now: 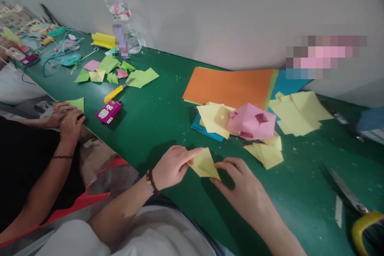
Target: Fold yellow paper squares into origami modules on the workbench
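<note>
A small folded piece of yellow paper [204,163] is held between my two hands above the green table. My left hand [174,167] pinches its left corner, with the thumb lying along the top edge. My right hand [237,182] has its fingertips and thumb at the paper's right edge and lower right corner. Just beyond the paper sits a pink folded paper shape [252,122], with yellow sheets [214,118] at its left and folded yellow pieces [268,155] in front of it.
Orange paper [229,86] lies behind, with loose yellow sheets [303,114] to its right. Scissors [364,216] lie at the right edge. A yellow cutter [114,93], a purple box [109,112] and green scraps lie left, near another person's hands [69,118]. Bottles [117,4] stand by the wall.
</note>
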A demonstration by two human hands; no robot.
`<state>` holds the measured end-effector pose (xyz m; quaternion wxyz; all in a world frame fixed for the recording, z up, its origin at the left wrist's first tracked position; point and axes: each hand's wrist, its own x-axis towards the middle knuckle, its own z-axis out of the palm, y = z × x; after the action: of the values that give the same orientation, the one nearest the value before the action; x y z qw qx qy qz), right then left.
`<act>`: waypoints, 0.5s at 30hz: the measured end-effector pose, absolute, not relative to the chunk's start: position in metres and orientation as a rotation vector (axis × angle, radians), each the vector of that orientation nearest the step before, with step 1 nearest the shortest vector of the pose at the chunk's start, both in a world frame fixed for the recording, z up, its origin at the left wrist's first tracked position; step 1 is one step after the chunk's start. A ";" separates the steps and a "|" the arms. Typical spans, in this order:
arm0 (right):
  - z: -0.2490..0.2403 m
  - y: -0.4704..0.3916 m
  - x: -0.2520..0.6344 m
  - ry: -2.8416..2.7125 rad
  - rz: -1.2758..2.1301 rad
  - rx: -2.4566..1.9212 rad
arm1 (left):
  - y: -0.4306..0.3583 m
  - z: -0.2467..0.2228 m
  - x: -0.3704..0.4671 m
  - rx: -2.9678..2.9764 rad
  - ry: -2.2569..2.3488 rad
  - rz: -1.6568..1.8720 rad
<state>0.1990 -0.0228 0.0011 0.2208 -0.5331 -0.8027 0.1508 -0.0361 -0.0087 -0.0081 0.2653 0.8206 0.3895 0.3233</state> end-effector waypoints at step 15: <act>-0.002 0.002 0.184 -1.164 1.239 -1.582 | -0.006 -0.008 -0.023 0.986 1.094 1.200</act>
<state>0.1841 0.0017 -0.0024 0.3981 -0.6248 -0.4599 0.4895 -0.0235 -0.0062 -0.0083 0.5817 0.4221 0.4683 0.5139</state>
